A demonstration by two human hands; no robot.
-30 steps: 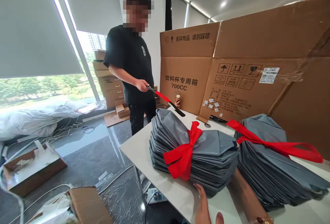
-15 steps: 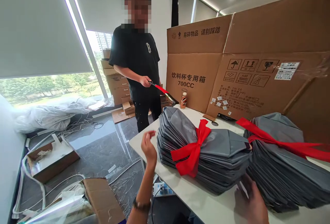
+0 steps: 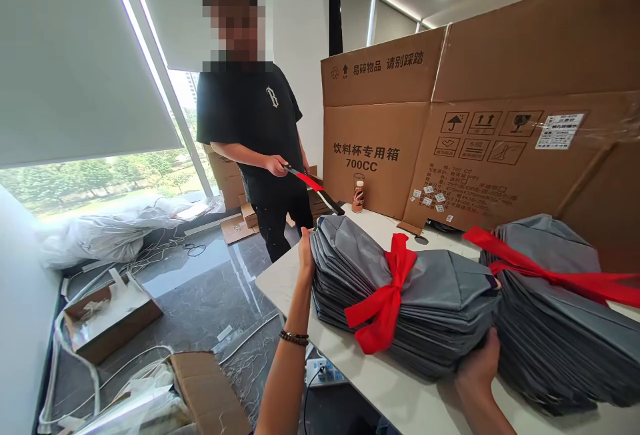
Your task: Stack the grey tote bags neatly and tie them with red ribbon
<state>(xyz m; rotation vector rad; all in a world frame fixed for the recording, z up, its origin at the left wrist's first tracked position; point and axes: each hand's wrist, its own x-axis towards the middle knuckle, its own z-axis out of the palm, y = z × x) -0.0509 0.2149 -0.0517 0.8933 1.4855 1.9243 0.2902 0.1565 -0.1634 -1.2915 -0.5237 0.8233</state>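
Observation:
A thick stack of grey folded fabric [image 3: 440, 275], tied round with a red ribbon [image 3: 383, 315] in a bow, lies on the white table [image 3: 345, 361]. My left hand [image 3: 307, 255] presses against its left end, fingers partly hidden behind the folds. At the lower right end, my right hand [image 3: 477, 365] grips the stack, its fingertips out of sight between this stack and its neighbour. That second grey stack [image 3: 560, 328], also tied with red ribbon, sits just to the right.
Across the table stands a person [image 3: 250, 121] holding a long red and black tool [image 3: 315, 186]. A large cardboard sheet [image 3: 380, 121] rises behind, with a small bottle [image 3: 358, 196] before it. A power strip [image 3: 325, 371] and an open box [image 3: 205, 388] lie below.
My left hand has moved onto the stack's left end, and my right hand has closed in on its right end. The person has shifted left in the picture; the tool's tip is lower.

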